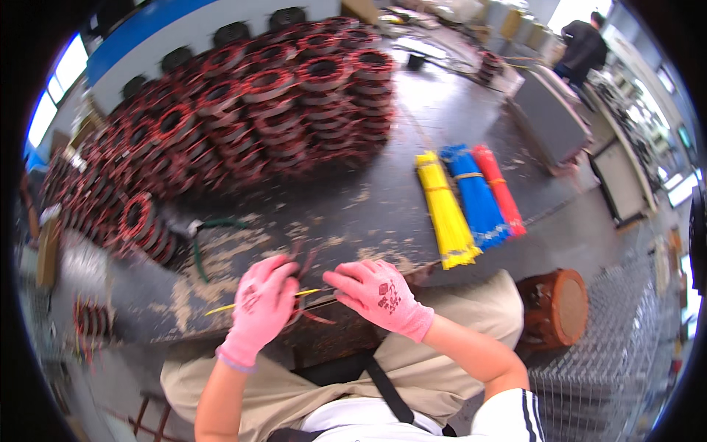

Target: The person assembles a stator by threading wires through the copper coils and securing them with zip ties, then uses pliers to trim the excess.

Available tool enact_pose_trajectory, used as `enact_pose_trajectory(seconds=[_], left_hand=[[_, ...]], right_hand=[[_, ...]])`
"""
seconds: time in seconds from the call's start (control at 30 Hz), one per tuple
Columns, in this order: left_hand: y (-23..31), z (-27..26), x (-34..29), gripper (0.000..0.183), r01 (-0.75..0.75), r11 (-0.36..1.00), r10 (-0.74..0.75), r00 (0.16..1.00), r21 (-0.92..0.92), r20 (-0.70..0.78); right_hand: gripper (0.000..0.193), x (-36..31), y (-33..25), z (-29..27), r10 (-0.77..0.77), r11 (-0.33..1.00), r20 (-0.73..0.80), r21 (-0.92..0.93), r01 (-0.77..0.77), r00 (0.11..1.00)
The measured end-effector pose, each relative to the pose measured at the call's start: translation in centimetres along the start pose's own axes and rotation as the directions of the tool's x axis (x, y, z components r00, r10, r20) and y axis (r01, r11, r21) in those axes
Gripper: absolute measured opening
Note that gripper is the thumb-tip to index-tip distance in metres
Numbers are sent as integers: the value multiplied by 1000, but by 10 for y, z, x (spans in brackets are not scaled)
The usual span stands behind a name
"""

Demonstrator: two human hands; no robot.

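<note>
My left hand (pixel 259 303), in a pink glove, is closed around a small ring-shaped wire-wound part with red leads (pixel 318 318) at the table's front edge. Most of that part is hidden under the glove; it resembles the stators stacked behind. A thin yellow wire (pixel 221 309) passes beneath the left hand, its other end coming out toward the right. Close to that end is my right hand (pixel 379 295), also gloved in pink, with fingers bent and the thumb apart. Nothing shows between its fingers.
Tall stacks of red-wound stators (pixel 324 74) fill the table's far left. Tied bundles of yellow wires (pixel 445 210), blue wires (pixel 475 195) and red wires (pixel 499 191) lie to the right. A green wire (pixel 200 258) rests left. A brown stool (pixel 552 309) stands beside my leg; a person (pixel 584 48) is farther off.
</note>
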State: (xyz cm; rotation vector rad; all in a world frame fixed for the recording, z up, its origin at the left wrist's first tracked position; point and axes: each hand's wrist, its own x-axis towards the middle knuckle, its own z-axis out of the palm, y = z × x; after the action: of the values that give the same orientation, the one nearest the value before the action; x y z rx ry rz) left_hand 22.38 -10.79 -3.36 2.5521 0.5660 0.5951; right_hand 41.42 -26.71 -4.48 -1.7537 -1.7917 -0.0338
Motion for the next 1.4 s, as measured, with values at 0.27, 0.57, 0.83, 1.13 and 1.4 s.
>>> enact_pose_trajectory(seconds=[0.27,0.57,0.83,1.13,1.4], left_hand=[[3,2,-3,33,51,998,-49,998,-44,34],[-4,3,-5,33,31,999,-31,999,-9,25],[0,7,-3,33,32,999,-31,999,-21,30],[58,-23,14,35,-280,935,351,821,218,-450],[48,-54,0,28,-196,953,268,899,230,-346]], right_hand=[[25,-111,104,-131,585,530,-544,-305,-791,601],[23,-118,140,-129,742,537,-451,-45,-843,496],[15,-118,115,-148,667,605,-601,91,-791,440],[16,-29,-44,-120,372,914,-462,331,-233,805],[26,33,-16,-35,463,790,160,371,-488,872]])
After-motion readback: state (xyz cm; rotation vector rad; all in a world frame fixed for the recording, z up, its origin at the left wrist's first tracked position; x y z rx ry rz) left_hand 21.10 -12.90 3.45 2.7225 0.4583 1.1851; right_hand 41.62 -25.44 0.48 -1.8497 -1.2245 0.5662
